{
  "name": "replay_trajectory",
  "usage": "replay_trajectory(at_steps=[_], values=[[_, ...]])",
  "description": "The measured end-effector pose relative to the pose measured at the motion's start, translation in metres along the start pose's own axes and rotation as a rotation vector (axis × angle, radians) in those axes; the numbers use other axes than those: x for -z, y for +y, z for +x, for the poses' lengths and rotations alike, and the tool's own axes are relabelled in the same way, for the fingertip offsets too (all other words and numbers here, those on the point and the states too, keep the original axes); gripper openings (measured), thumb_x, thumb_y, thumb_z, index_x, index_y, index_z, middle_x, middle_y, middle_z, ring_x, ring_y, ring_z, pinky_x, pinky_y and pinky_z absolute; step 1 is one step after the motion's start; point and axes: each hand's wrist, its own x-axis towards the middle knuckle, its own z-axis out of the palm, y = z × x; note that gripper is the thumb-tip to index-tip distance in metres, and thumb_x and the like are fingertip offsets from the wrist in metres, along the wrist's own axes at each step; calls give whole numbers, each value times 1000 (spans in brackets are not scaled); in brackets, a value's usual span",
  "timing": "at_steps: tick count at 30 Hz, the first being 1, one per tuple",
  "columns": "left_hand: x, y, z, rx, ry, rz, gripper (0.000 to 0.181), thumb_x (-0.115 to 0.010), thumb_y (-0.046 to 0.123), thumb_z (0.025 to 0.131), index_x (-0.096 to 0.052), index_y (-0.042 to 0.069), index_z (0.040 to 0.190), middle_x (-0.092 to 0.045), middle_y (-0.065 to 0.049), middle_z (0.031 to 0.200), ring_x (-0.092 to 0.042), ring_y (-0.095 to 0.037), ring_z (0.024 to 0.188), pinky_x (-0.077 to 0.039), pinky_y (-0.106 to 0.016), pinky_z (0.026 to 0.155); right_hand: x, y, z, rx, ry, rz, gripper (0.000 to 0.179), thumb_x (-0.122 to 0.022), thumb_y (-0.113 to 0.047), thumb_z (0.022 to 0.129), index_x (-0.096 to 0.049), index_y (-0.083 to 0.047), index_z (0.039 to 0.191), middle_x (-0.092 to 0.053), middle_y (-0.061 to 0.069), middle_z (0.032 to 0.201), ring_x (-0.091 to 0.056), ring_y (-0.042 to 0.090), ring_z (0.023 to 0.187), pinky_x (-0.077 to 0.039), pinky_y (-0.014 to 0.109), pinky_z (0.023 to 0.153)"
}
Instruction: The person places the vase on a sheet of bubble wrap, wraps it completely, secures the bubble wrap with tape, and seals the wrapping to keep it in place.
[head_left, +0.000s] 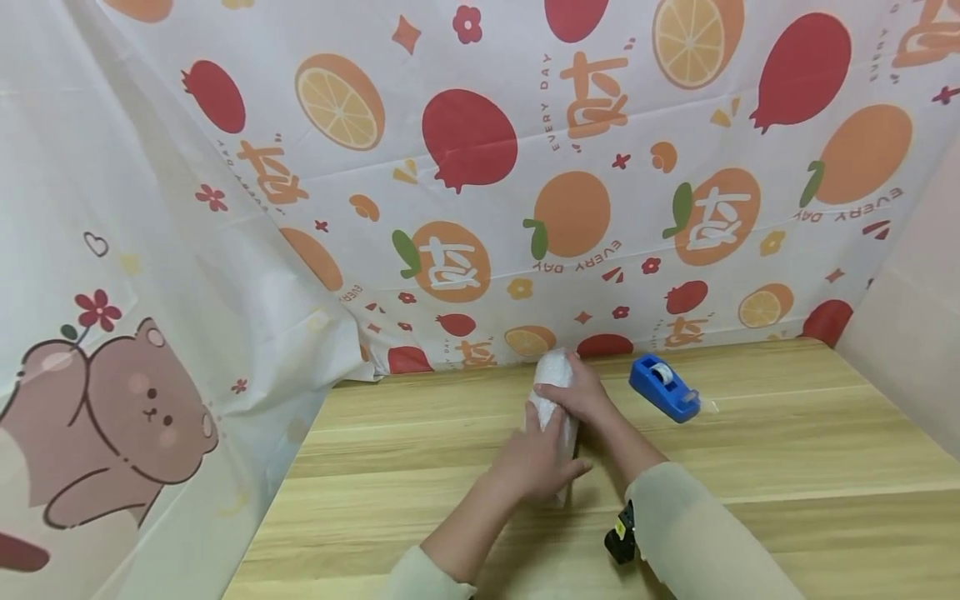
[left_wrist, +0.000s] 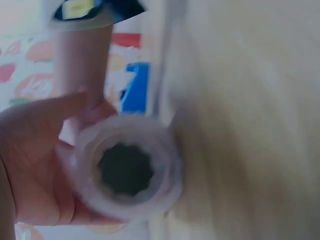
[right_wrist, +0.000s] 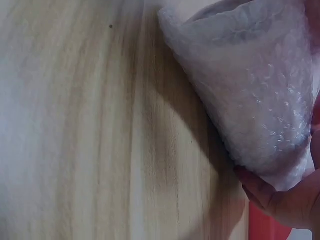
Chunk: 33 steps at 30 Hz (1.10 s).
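Observation:
A cylinder wrapped in bubble wrap [head_left: 552, 367] lies lengthwise on the wooden table, pointing away from me. My right hand [head_left: 581, 392] grips its far part, the thumb over the top. In the right wrist view, fingers [right_wrist: 257, 187] curl around one end of the bubble wrap. Nearer to me, my left hand [head_left: 536, 458] holds the roll from its left, fingers over the top and thumb out to the right. The left wrist view looks at the near end: a whitish ring of wrap around a dark, scalloped round middle, beside my left hand [left_wrist: 40, 160].
A blue tape dispenser [head_left: 663, 387] stands right of the roll, a strip of clear tape sticking out of its front. Behind the wooden table [head_left: 420, 450] hangs a fruit-print cloth [head_left: 480, 208]. A bear-print cloth [head_left: 112, 400] drapes along the left side.

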Motion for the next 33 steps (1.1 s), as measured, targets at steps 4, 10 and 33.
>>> replay_trajectory(at_steps=[4,10,33], values=[[14,-15,-3,-37,-21,-269,93,-52,65,91,-19,8,157,-32,-23,156,-57,-35,121,-51,-50,93,2,-1,0,3,-25,14,94,-75,-39,85,-20,-13,158,-26,19,160,-36,41,139,-36,58,109],[-5,-22,0,-109,112,-144,81,-59,57,91,-37,5,149,-36,-25,151,-44,-38,133,-48,-50,99,-1,1,0,-40,-45,-9,93,-73,-43,86,-20,-17,158,-20,16,163,-30,41,143,-33,60,111],[-36,-9,4,-132,239,142,75,-69,42,84,-41,15,149,-21,-23,159,-36,-52,134,-58,-48,82,60,6,-14,-1,-52,-165,71,-52,-51,98,-25,-20,156,-38,20,153,-43,44,134,-42,61,101]])
